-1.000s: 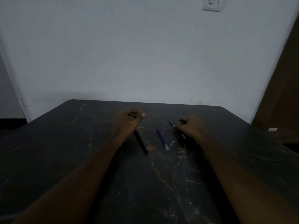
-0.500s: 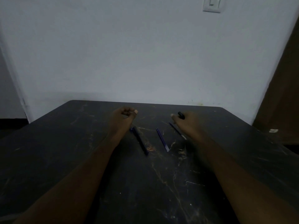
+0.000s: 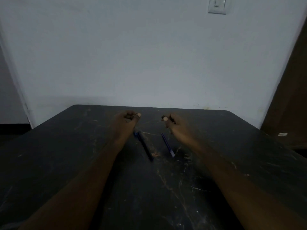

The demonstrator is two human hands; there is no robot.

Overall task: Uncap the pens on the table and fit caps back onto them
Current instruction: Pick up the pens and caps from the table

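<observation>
Your left hand is curling shut above the dark table, contents unclear. A black pen and a blue pen are lying between your wrists. Your right hand is pinching a small dark cap.

1. We take this for a plain, dimly lit room indoors, likely in a home or a small office; the pictures do not settle which.
2. Our landmark is the dark, scratched counter, its far edge pushed against a bare pale wall.
3. High above the counter's far right corner, a white light switch sits on that wall.
4. Right of the counter stands a brown wooden door or panel.
5. Left of the counter, the wall ends at a corner with a dark floor strip below.
</observation>
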